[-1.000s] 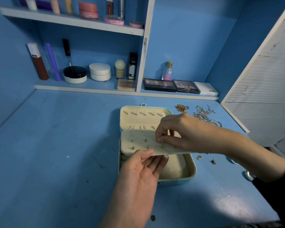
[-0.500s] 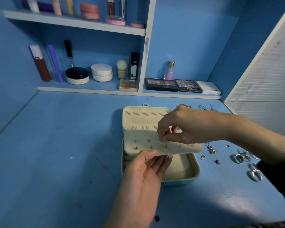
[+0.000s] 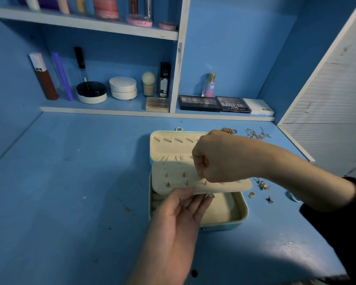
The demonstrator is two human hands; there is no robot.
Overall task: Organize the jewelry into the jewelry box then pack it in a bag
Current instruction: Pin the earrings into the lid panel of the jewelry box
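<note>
Partly done: studs (image 3: 183,174) seated in earring panel (image 3: 224,187), gripped by left hand (image 3: 179,219); right hand (image 3: 220,159) fingers curled, contents indiscernible. Chains (image 3: 257,134), earrings (image 3: 262,185) lie on counter (image 3: 80,192).

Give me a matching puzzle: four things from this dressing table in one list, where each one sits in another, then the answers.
Things
1 earring panel
2 gold chains
3 MATTE palette
4 loose earrings

Places
A on the lower shelf
B on the table, by the open lid of the jewelry box
C held up over the box's tray by the left hand
D on the table, right of the box's tray

Pairs: 1-C, 2-B, 3-A, 4-D
</note>
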